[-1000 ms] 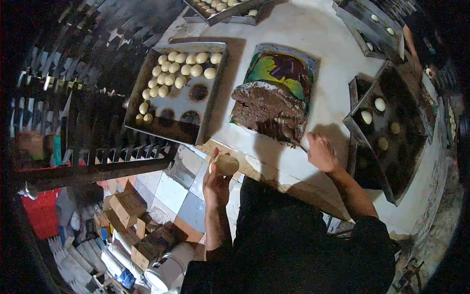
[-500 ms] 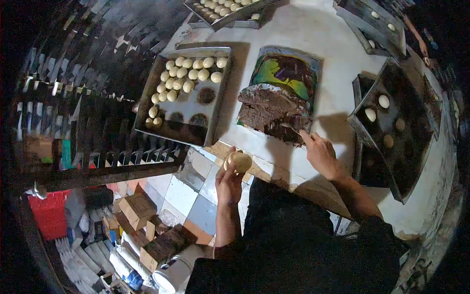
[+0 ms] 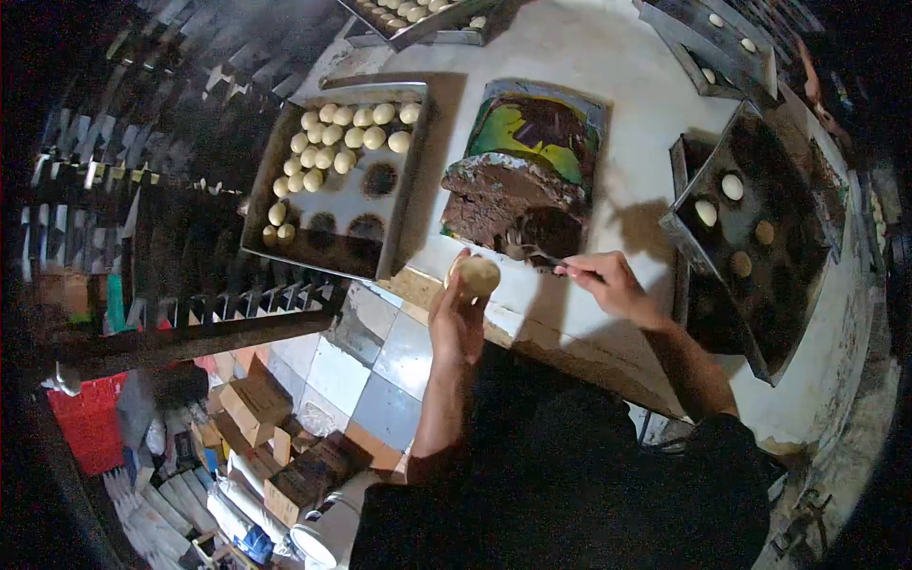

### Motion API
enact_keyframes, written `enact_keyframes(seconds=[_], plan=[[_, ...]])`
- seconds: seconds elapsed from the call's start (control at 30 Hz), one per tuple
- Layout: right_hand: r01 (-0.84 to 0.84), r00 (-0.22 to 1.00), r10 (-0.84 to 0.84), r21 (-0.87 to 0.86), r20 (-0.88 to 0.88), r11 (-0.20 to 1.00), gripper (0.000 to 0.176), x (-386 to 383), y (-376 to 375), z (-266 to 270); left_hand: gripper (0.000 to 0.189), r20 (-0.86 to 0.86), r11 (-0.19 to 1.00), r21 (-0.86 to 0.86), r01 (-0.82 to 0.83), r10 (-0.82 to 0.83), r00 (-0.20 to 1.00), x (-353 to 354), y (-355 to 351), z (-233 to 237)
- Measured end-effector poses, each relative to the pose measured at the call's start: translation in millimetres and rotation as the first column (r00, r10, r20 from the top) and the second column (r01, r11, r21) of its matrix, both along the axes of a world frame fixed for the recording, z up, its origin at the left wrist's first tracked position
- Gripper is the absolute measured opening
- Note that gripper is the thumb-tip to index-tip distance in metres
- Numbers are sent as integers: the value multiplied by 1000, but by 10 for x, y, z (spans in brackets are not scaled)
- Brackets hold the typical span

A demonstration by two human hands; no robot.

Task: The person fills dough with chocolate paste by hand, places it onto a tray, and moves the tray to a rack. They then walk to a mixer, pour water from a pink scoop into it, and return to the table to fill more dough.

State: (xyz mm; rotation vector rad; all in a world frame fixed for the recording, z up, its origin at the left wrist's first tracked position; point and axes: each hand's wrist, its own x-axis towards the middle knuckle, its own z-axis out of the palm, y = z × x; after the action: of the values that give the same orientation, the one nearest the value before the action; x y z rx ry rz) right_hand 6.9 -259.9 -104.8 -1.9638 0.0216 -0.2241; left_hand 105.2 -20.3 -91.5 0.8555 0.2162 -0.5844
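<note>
My left hand [image 3: 456, 323] holds a pale, round dough piece [image 3: 478, 277] above the table's front edge, its fingers wrapped around the side. With my right hand [image 3: 613, 285] I grip the thin handle of a spoon-like metal utensil [image 3: 540, 255]. Its far end is in the brown, chocolate-coloured filling [image 3: 494, 204]; whether it is a spoon or a fork is hard to make out. That filling lies heaped on a green, yellow and dark sheet or packet [image 3: 518, 133]. Left of it stands a metal tray [image 3: 408, 190] with many round dough balls [image 3: 353, 138].
To the right, stacked dark trays [image 3: 750, 247] hold several dough pieces. More trays stand at the back left [image 3: 418, 36] and back right [image 3: 698, 57] of the white table [image 3: 632, 166]. Cardboard boxes [image 3: 255, 408] and a white bucket [image 3: 323, 541] are on the floor. Another person's arm [image 3: 810, 76] shows far right.
The utensil's end has come into clearer view in the filling, with my right hand further back from it. My left hand has moved up, bringing the dough piece nearer the filling. The view has shifted slightly.
</note>
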Motion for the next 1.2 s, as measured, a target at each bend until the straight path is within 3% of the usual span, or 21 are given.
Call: enact_keyframes(seconds=[0.07, 0.2, 0.33, 0.37, 0.47, 0.5, 0.53, 0.57, 0.6, 0.7, 0.77, 0.8, 0.83, 0.87, 0.9, 0.93, 1.0, 1.07, 1.1, 1.13, 1.2], plan=[[26, 1000, -25, -133, 14, 991, 22, -74, 163, 205, 45, -111, 984, -128, 126, -141, 984, -10, -171, -40], [135, 988, -77, -487, 137, 863, 32, -204, 177, -147, 46, -142, 954, -239, 178, -216, 966, -19, -341, -17], [224, 972, -216, -611, 88, 759, 32, -285, -13, -551, 48, -103, 993, -99, 61, -71, 992, 74, -218, -182], [135, 980, -199, -665, -20, 735, 30, -291, -88, -546, 51, -25, 987, -126, 101, -105, 994, 94, -166, -137], [318, 948, -239, -624, 209, 714, 30, -148, 147, -167, 50, 18, 989, -103, 106, -105, 994, 70, -201, 122], [254, 967, -226, -347, 122, 903, 28, -63, 277, 82, 50, 69, 989, -74, 127, -122, 990, 30, -225, 230], [247, 964, -212, -240, 159, 939, 24, 6, 404, 277, 51, 72, 981, -100, 165, -158, 985, 6, -244, 236], [230, 964, -238, 75, 120, 970, 23, 76, 559, 352, 51, 78, 972, -125, 201, -192, 978, -19, -263, 238], [199, 966, -246, 384, 77, 901, 22, 116, 682, 402, 51, 86, 960, -149, 236, -225, 971, -49, -266, 248], [170, 942, -331, 762, 61, 625, 20, 248, 810, 295, 52, 105, 946, -285, 154, -128, 986, -107, -244, 337], [221, 921, -385, 737, 58, 639, 19, 267, 970, 478, 50, 121, 939, -325, 113, -77, 990, -134, -176, 376], [244, 910, -410, 725, 58, 645, 19, 274, 1066, 587, 54, 212, 981, -168, 101, -64, 975, -173, -132, 409], [248, 881, -398, 468, 254, 848, 19, 269, 1178, 755, 59, 539, 992, 116, 40, -97, 837, -249, -92, 541], [267, 894, -363, 339, 264, 902, 21, 195, 1331, 1059, 67, 734, 968, 251, -27, -172, 657, -294, -15, 555], [291, 860, -316, 123, 401, 949, 21, 161, 1438, 1242, 75, 866, 929, 331, -164, -230, 444, -339, 63, 568], [332, 817, -235, -96, 527, 938, 22, 147, 1544, 1381, 74, 879, 914, 355, -198, -254, 403, -416, 195, 695], [348, 829, -214, -177, 516, 921, 14, 108, 1809, 1481, 71, 905, 862, 403, -307, -327, 272, -513, 498, 909], [362, 775, -148, -241, 614, 900, 21, 35, 2051, 1536, 69, 891, 900, 365, -239, -263, 371, -555, 837, 947], [345, 761, -95, -276, 641, 897, 24, 6, 2152, 1590, 70, 843, 958, 222, -183, -94, 530, -624, 943, 1107], [236, 803, -40, -257, 594, 937, 22, -53, 2272, 1664, 71, 731, 988, 75, -136, 38, 682, -719, 1103, 1225], [6, 839, 141, -267, 525, 964, 15, -162, 2532, 1812, 62, 557, 978, -188, 91, 30, 830, -745, 1580, 1059]])
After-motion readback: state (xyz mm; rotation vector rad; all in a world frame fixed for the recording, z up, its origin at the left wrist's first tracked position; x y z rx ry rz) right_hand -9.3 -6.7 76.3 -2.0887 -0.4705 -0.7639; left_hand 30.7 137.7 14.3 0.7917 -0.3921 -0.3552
